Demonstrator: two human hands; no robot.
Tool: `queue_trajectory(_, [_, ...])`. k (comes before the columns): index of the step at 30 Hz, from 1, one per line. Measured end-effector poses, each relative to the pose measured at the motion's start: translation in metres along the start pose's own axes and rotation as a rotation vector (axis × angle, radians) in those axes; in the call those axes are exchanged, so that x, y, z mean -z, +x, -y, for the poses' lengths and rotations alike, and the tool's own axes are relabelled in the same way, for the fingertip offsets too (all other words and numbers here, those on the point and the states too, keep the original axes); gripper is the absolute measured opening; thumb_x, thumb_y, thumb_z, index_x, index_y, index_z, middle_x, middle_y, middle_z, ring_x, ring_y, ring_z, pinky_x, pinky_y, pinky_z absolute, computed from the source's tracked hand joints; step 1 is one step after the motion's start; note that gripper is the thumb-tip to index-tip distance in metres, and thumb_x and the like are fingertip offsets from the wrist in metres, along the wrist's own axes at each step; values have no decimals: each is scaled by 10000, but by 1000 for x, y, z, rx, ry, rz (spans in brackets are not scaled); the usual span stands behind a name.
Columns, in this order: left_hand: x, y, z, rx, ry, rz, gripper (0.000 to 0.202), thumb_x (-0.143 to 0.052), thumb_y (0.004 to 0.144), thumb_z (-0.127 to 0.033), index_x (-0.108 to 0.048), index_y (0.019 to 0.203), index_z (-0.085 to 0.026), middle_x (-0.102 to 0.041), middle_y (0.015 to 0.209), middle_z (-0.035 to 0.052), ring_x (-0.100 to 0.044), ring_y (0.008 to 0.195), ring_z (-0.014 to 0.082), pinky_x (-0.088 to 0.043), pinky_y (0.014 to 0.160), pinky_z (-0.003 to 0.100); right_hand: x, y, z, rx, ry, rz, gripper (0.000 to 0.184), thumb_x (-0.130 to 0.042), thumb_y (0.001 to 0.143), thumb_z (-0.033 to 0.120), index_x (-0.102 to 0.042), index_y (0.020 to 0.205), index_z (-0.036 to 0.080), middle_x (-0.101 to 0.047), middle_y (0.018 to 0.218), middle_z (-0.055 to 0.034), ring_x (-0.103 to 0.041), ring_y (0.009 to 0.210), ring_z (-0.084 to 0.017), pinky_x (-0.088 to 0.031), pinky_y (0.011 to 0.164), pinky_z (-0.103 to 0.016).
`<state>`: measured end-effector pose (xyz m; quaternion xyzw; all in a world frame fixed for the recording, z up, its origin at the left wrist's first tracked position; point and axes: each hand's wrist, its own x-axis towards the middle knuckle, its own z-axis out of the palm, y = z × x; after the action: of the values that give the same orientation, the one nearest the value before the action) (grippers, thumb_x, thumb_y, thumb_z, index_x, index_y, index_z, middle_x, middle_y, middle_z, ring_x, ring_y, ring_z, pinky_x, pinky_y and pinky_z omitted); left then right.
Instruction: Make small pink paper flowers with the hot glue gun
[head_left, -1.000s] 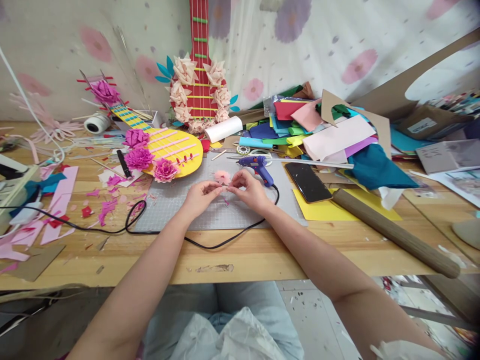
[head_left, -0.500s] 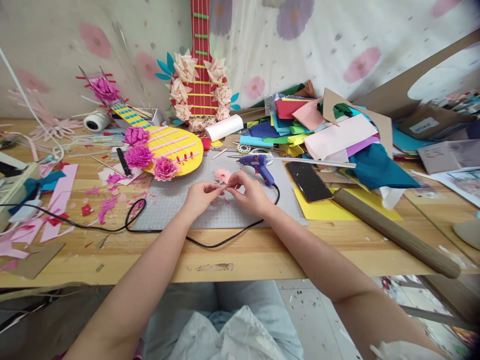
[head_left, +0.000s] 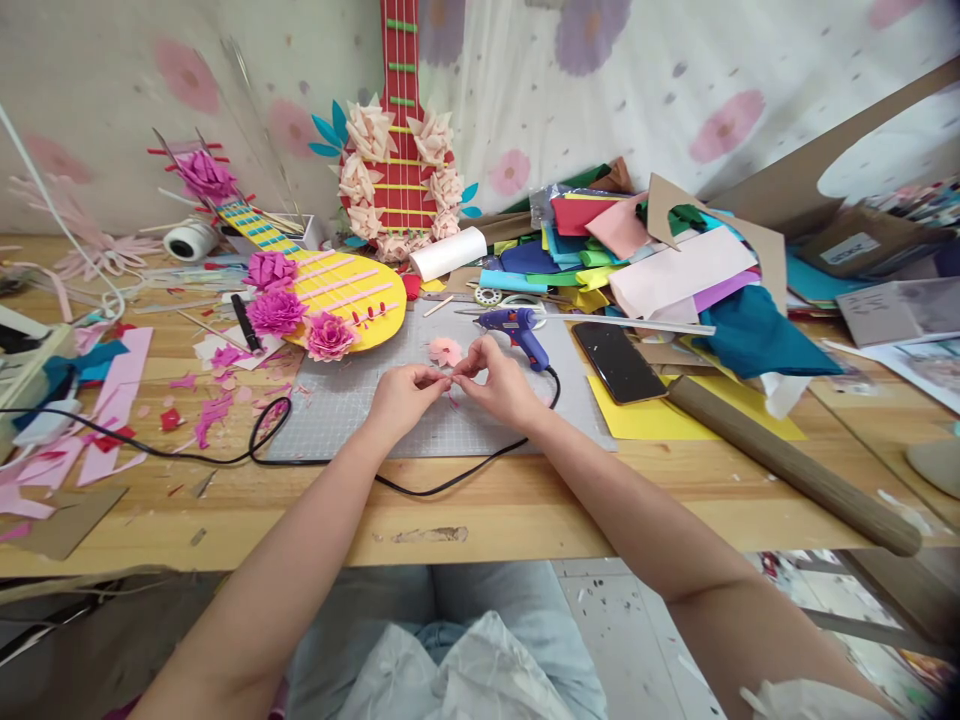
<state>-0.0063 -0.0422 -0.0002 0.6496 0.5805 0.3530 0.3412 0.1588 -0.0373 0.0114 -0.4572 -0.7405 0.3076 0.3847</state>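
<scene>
My left hand and my right hand meet fingertip to fingertip above a grey cutting mat. Both are pinched closed on something too small to make out. Just beyond the fingertips lies a pale pink paper flower. A blue glue gun rests on the mat past my right hand, its black cord looping round in front of the hands. To the left lies a yellow paper guitar trimmed with magenta paper flowers.
A red guitar with cream flowers leans at the back. Coloured paper is heaped back right. A phone and a brown rod lie to the right. Pink paper strips and scraps cover the left side.
My hands stay pinched together in nearly the same place. The view has shifted very slightly; nothing on the table has moved.
</scene>
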Motion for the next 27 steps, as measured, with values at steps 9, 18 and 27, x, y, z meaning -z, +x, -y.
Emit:
queue_trajectory(9, [1,2,3,87,-213,5,254,-703,664,-417,-727,772,-189,-708,723,40,-594,617,142,-450,543,252,40,4,-19,-41,28,-116,226,-568,740,252,-353,808,237,-612,786,1,-596,724,-159,-477,720,-332])
queue_trajectory(18, [10,7,5,265,-531,-104,340,-790,537,-390,-637,715,-144,-664,706,38,-607,608,126,-490,470,218,107,-7,-39,-274,-277,135,36,-481,782,257,-470,782,223,-485,608,34,-444,550,-134,-349,528,-273])
queue_trajectory(27, [10,9,7,323,-526,-93,314,-780,571,-343,-660,756,-120,-712,783,92,-641,610,135,-464,443,202,76,12,-64,-222,-368,-162,450,-673,658,576,-589,860,183,-623,871,-75,-569,797,-219,-432,687,-336])
